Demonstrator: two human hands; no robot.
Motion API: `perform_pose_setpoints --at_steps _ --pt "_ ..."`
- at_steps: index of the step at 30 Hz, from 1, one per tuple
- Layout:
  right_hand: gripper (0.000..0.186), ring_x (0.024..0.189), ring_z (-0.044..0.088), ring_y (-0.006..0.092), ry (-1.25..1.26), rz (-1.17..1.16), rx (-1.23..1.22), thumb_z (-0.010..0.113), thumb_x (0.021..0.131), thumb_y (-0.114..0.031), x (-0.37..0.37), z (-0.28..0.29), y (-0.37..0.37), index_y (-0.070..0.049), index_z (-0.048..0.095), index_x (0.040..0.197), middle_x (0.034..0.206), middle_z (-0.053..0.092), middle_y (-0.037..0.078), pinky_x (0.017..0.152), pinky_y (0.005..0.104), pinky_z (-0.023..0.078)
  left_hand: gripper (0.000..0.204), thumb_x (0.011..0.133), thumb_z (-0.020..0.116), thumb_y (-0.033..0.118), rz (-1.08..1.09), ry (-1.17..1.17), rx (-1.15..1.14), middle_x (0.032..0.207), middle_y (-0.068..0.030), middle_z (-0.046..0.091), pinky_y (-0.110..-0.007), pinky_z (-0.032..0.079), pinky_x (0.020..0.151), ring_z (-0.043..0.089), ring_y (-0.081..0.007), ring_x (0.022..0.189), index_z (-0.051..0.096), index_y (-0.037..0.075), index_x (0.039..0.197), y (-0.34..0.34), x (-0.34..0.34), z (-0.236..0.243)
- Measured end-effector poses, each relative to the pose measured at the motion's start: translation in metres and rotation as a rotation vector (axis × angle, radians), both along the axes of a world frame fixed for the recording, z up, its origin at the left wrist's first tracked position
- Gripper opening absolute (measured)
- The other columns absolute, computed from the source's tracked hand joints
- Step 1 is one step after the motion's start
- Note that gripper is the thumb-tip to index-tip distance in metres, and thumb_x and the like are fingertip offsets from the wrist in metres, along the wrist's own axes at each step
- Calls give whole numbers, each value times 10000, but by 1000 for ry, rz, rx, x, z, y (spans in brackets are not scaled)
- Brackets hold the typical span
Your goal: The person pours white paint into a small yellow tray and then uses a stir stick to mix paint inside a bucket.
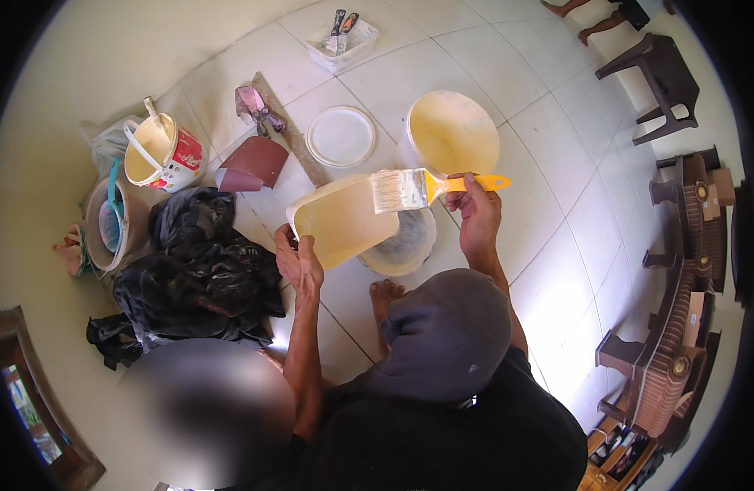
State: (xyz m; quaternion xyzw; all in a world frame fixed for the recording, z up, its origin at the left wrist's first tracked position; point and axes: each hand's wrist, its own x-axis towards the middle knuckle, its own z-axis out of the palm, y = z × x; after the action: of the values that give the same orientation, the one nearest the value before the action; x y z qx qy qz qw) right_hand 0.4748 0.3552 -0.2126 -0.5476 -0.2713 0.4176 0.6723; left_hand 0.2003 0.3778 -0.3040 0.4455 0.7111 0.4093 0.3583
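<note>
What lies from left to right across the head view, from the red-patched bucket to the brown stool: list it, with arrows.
Red-patched bucket → maroon curved sheet → round white lid → yellow-handled paintbrush, held in the right hand → brown stool.

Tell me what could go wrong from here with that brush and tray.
In this view, the smeared brush in the right hand crosses the right edge of the tray, so drips might miss it. The left hand holds the tray only near its left end, so it could tip. A bare foot is close to the round container and might nudge it.
</note>
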Motion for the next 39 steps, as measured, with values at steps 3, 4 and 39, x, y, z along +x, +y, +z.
perform_pose_setpoints --at_steps 3,4,39 --pt "293 639 569 124 9 -7 -9 544 998 -254 1 -2 -3 8 673 975 716 630 56 629 269 424 507 759 619 307 -22 31 9 917 -130 634 -369 460 736 548 -232 750 588 -18 1148 -1 1 -2" --pt "292 641 571 126 12 -11 -16 544 998 -253 3 -3 -4 8 673 975 716 631 57 628 270 424 509 754 621 304 -34 41 4 916 -129 633 -369 460 732 546 -232 747 588 -17 1148 -1 2 0" --pt "311 660 590 134 5 -24 -35 526 1005 -245 16 -10 -17 30 672 1017 739 647 74 645 271 432 559 717 658 241 -95 156 87 1111 -183 611 -425 459 912 583 -344 1024 543 4 1211 14 15 9"
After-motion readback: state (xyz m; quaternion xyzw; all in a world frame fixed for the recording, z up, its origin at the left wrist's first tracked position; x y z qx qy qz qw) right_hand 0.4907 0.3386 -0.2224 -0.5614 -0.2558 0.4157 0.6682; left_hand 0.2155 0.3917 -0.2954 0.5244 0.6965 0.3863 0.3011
